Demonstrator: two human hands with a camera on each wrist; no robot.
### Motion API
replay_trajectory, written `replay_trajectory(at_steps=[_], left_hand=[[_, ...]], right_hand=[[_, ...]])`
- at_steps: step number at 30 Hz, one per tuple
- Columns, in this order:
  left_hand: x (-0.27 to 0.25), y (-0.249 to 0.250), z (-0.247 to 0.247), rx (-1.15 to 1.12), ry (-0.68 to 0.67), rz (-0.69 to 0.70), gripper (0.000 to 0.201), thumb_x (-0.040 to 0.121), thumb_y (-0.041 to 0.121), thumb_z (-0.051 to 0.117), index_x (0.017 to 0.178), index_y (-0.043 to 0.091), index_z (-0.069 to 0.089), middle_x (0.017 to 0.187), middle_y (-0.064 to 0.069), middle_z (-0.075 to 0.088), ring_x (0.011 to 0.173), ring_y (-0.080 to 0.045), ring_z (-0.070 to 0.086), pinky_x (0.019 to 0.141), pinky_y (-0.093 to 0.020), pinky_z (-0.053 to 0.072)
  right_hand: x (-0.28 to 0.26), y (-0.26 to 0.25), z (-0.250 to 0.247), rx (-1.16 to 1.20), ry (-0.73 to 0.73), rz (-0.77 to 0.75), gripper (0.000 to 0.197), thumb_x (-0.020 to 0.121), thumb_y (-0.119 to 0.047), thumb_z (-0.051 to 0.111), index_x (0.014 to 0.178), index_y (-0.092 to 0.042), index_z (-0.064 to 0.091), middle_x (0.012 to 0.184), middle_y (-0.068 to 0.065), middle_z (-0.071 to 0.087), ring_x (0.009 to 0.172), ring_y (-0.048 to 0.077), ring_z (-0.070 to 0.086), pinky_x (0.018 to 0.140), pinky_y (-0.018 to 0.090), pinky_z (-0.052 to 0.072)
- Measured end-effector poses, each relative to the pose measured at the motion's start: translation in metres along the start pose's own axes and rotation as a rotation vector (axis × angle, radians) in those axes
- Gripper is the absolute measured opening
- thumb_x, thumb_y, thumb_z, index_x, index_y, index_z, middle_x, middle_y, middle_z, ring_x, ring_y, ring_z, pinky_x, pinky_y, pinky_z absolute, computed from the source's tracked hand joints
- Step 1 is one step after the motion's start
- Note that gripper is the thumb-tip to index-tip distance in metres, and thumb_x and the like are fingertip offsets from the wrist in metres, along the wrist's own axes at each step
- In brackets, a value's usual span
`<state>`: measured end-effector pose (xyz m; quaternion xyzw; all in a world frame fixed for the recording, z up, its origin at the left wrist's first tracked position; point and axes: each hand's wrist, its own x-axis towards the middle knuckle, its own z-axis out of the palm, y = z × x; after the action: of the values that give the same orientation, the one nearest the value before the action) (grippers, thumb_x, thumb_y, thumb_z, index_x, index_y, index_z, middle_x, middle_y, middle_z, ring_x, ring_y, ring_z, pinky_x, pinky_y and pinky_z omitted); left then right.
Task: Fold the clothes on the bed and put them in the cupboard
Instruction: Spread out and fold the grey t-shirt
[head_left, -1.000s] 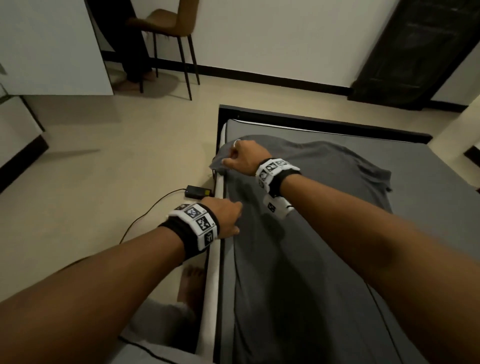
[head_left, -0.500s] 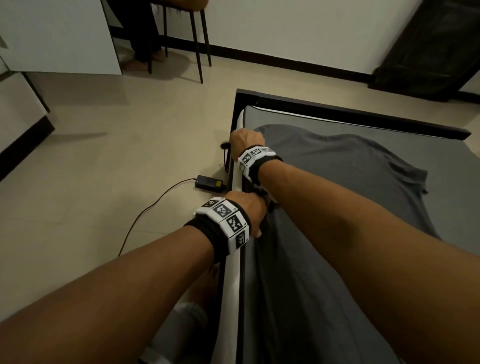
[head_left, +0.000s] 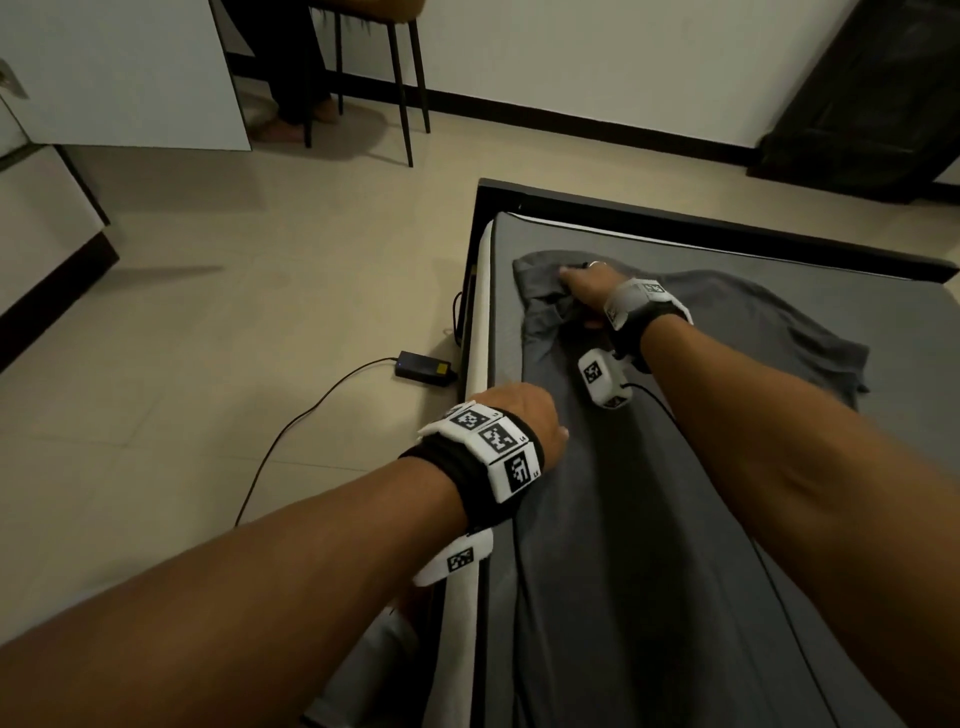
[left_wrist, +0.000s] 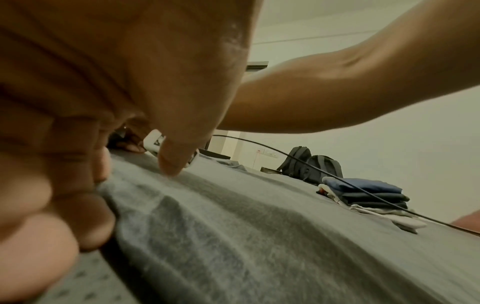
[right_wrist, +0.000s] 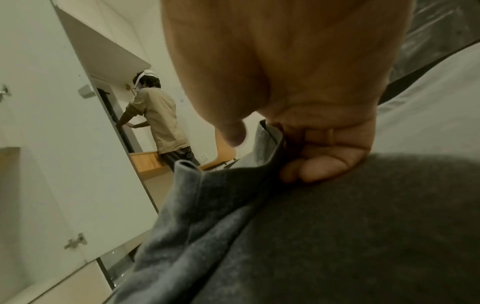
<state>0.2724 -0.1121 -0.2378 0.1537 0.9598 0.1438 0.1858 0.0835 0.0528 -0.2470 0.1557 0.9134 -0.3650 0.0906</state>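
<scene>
Your right hand (head_left: 582, 291) and left hand (head_left: 530, 421), both gripping the shirt (head_left: 727, 332), just pulled its edge inward from the bed (head_left: 883, 291) edge, so the first fold is underway.

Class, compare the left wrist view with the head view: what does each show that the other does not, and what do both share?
Only the left wrist view shows a stack of folded clothes on the bed and two backpacks behind it. Only the head view shows the floor with a power adapter, chair legs and the bed frame. Both show the grey T-shirt spread on the bed, with the left hand gripping its near edge and the right forearm reaching across.
</scene>
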Motion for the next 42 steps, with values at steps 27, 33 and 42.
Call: replay_trajectory(at_steps=[27,33,42], left_hand=[[-0.055,0.044,0.034,-0.415,-0.277,-0.119,0.071,0.08,0.024,0.079,0.131,0.013,0.032,0.112,-0.01,0.06,0.094,-0.028,0.067,0.075,-0.038,0.059],[-0.084,0.057,0.06,-0.355,-0.291,0.031,0.089,0.079,0.013,0.078,0.143,0.027,0.018,0.127,-0.007,0.054,0.107,-0.026,0.061,0.091,-0.039,0.053],[-0.089,0.074,0.041,-0.458,-0.328,0.165,0.094,0.079,0.003,0.074,0.147,0.04,0.019,0.139,0.001,0.032,0.126,-0.022,0.047,0.098,-0.038,0.052]], right_hand=[[0.031,0.043,-0.018,-0.102,-0.061,0.005,0.044,0.105,-0.015,0.043,0.145,0.004,0.045,0.149,0.023,0.046,0.137,0.034,0.044,0.111,0.035,0.039],[0.039,0.042,-0.017,-0.202,0.028,-0.005,0.047,0.107,-0.024,0.037,0.144,0.003,0.043,0.151,0.024,0.043,0.138,0.038,0.043,0.111,0.038,0.034],[0.041,0.041,-0.015,-0.309,0.008,-0.029,0.051,0.109,-0.028,0.032,0.145,0.006,0.04,0.153,0.026,0.04,0.139,0.038,0.042,0.111,0.038,0.032]])
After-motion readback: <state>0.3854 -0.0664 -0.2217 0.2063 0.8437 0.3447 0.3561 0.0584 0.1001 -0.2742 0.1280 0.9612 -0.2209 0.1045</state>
